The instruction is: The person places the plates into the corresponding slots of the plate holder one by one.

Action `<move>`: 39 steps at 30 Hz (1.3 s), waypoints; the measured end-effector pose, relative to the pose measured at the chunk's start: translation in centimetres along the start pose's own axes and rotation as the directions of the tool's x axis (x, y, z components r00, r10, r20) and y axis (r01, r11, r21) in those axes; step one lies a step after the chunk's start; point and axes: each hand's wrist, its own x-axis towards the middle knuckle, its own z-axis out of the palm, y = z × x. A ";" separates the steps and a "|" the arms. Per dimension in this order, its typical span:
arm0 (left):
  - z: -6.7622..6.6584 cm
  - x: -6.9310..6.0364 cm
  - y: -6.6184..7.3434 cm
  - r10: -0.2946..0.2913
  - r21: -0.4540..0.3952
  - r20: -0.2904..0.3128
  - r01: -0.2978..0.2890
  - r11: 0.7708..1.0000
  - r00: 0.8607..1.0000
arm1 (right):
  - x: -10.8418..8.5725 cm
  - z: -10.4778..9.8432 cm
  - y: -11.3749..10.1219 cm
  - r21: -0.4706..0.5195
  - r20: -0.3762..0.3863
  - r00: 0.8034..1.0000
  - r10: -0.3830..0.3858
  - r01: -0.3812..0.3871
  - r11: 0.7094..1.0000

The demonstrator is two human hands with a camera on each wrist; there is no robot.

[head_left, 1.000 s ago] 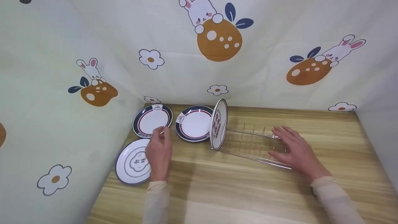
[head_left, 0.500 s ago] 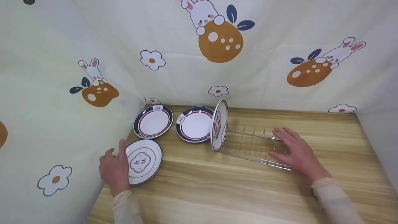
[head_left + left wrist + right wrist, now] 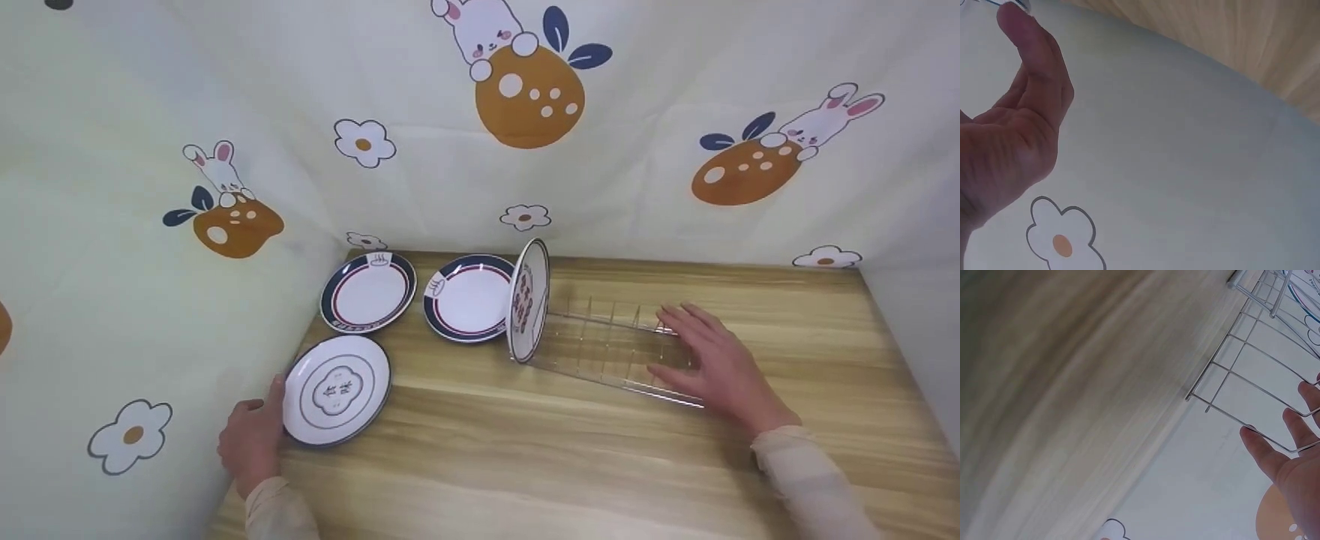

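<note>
My left hand is at the left edge of a white plate with a grey flower-shaped emblem. One digit lies against its rim; how the other fingers lie there is partly hidden. In the left wrist view, the hand is bent in a wide curve, with a sliver of plate at its tip. My right hand rests on the right end of a wire dish rack, fingers spread. In the right wrist view, its fingertips touch the rack's wires. A decorated plate stands upright at the rack's left end.
Two dark-rimmed plates, a left one and a right one, lie flat at the back of the wooden table. The right one reaches behind the upright plate. Printed cloth walls enclose the back and sides.
My left hand has moved left and toward me, from above the plates to the emblem plate's left rim. The right hand, rack and plates have stayed in place.
</note>
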 end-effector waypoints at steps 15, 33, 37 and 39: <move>-0.3 2.9 -2.6 0.036 -0.017 0.338 -0.032 0.999 0.940 | 0.0 0.1 0.1 -0.001 0.000 1.000 0.003 -0.003 1.000; -0.4 3.1 -3.9 0.093 -0.402 0.439 0.102 0.910 0.894 | 0.1 0.1 0.0 0.005 -0.017 1.000 -0.004 0.004 1.000; -0.6 2.7 -3.9 0.111 -0.472 0.461 0.137 0.871 0.881 | 0.1 0.1 0.1 0.001 -0.011 1.000 -0.002 0.002 1.000; -0.6 2.7 -3.9 0.125 -0.486 0.468 0.137 0.863 0.875 | 0.1 0.1 0.1 0.002 -0.010 1.000 0.003 -0.003 1.000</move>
